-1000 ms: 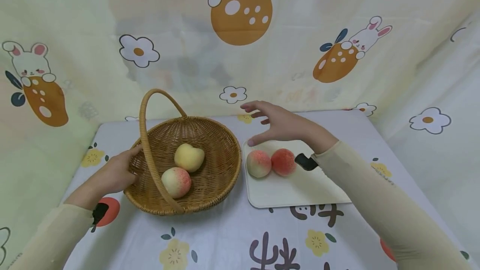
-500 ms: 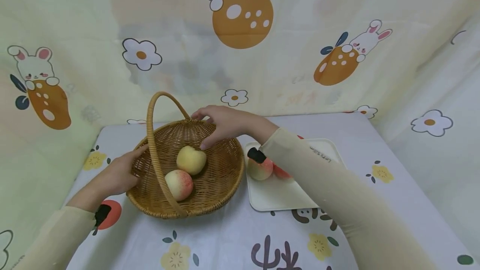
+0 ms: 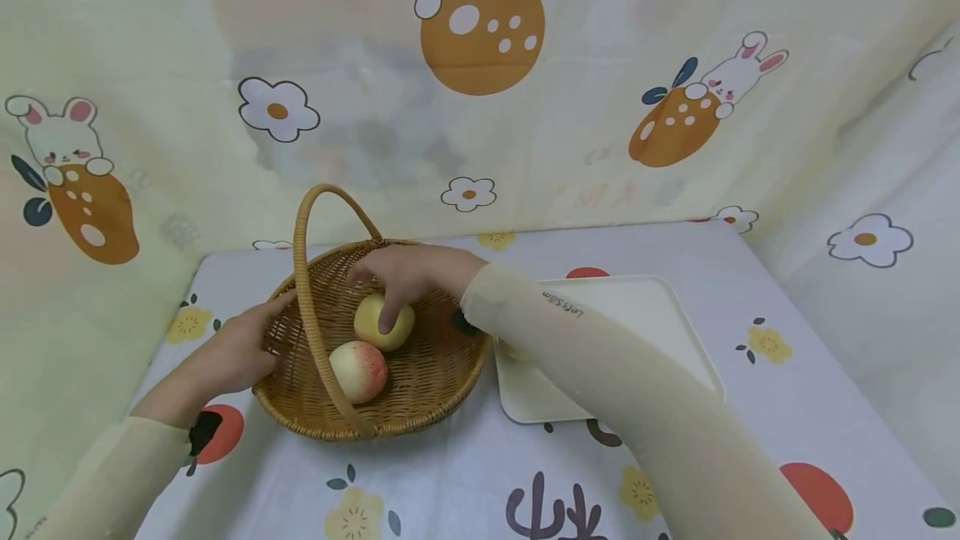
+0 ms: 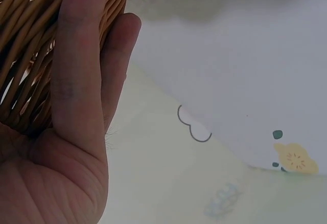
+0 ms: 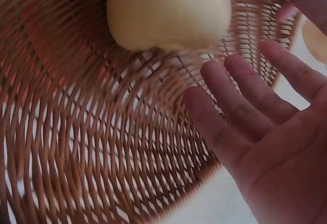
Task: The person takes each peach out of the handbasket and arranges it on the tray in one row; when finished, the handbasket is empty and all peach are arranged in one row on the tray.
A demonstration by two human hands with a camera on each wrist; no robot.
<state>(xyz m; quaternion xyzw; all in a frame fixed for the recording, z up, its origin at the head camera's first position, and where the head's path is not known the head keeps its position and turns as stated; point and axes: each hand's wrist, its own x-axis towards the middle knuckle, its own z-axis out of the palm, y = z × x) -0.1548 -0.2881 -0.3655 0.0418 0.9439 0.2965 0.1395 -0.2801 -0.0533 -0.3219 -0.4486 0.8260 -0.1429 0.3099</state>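
A wicker basket (image 3: 435, 394) with an arched handle stands at the left of the table. My left hand (image 3: 234, 350) holds its left rim; in the left wrist view, long fingers (image 4: 79, 76) lie along the weave. Inside the basket are a yellow peach (image 3: 367, 325) and a pale peach with a red blush (image 3: 360, 375). My right hand (image 3: 412, 272) reaches in over the yellow peach, its thumb in front of the fruit. The right wrist view shows that hand's fingers (image 5: 245, 86) spread beside the yellow fruit (image 5: 168, 12), apart from it.
A white rectangular tray (image 3: 630, 298) lies to the right of the basket, partly covered by my right sleeve. The peaches on it are almost wholly hidden by the sleeve. A patterned cloth (image 3: 420, 490) covers the table, and a printed curtain (image 3: 360, 132) hangs behind.
My right hand has moved left from above the tray into the basket, down to the yellow peach. The basket has shifted slightly right in view; my left hand stays on its rim.
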